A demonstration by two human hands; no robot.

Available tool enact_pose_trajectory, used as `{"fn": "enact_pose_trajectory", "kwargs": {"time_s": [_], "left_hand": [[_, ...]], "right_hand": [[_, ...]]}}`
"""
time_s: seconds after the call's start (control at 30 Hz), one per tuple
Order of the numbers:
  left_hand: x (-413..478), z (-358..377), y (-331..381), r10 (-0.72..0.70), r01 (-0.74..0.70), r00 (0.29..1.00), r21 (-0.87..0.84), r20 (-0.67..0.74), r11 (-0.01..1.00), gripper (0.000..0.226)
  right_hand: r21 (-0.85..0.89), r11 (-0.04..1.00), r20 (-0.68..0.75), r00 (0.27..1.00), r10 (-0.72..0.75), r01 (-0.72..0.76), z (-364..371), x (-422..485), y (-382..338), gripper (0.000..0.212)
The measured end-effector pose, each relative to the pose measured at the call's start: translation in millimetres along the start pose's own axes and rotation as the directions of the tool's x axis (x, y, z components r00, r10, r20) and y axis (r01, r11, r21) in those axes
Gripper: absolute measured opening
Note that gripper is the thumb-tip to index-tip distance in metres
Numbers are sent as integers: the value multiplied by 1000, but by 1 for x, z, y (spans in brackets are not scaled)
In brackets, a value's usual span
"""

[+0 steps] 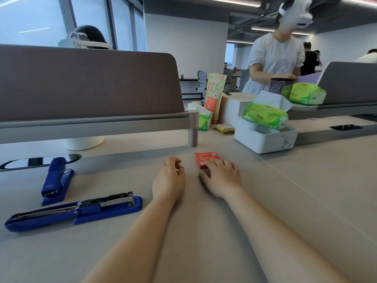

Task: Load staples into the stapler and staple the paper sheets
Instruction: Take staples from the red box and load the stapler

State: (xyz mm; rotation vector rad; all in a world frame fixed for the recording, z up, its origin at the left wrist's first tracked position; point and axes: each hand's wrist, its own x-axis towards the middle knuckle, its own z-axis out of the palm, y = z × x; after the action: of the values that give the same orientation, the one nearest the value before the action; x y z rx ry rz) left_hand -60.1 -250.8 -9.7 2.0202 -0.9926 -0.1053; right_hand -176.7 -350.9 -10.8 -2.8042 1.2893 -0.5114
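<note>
Blue stapler (75, 211) lies hinged open, left of red box (205, 158); right hand (222, 176) rests flat on the box; left hand (169, 177) pinches a silvery piece (182, 168).

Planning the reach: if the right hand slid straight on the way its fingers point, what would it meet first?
The red staple box: the right hand seems to touch its near end with the fingertips.

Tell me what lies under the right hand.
The fingers of the right hand cover the near edge of a small red cardboard box on the beige desk. Whatever lies beneath the palm is hidden.
</note>
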Motion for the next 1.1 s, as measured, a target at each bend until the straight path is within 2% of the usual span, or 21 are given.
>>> {"fn": "enact_pose_trajectory", "kwargs": {"time_s": [0.27, 0.47, 0.53, 0.67, 0.77, 0.83, 0.9, 1.0, 1.1], "left_hand": [[-75, -37, -12, 67, -73, 995, 86, 74, 994, 34], [-108, -69, -34, 67, -85, 993, 199, 95, 976, 39], [-110, -73, -36, 62, -79, 993, 180, 102, 980, 38], [-105, -70, -33, 59, -77, 992, 157, 115, 985, 36], [-103, -68, -27, 58, -82, 991, 214, 119, 973, 34], [-103, -69, -24, 54, -80, 992, 238, 114, 968, 33], [-104, -69, -24, 50, -74, 993, 226, 110, 971, 32], [-104, -70, -23, 45, -64, 993, 186, 105, 980, 31], [-103, -70, -23, 47, -61, 993, 132, 110, 989, 28]], "right_hand": [[-4, 988, -199, 968, -151, 153, -14, -84, -37, 29], [95, 961, -237, 944, -231, 259, -22, -118, -61, 26], [184, 955, -181, 963, -202, 235, -23, -117, -61, 36], [397, 916, 41, 995, -88, 64, -23, -106, -55, 87], [356, 933, 179, 984, -20, -46, -19, -96, -58, 113], [295, 953, 199, 980, 11, -71, -18, -92, -60, 117], [264, 963, 183, 983, -2, -47, -18, -92, -59, 106], [320, 947, 147, 988, -45, -5, -20, -95, -56, 90], [417, 905, 57, 991, -121, 87, -21, -98, -52, 94]]}}
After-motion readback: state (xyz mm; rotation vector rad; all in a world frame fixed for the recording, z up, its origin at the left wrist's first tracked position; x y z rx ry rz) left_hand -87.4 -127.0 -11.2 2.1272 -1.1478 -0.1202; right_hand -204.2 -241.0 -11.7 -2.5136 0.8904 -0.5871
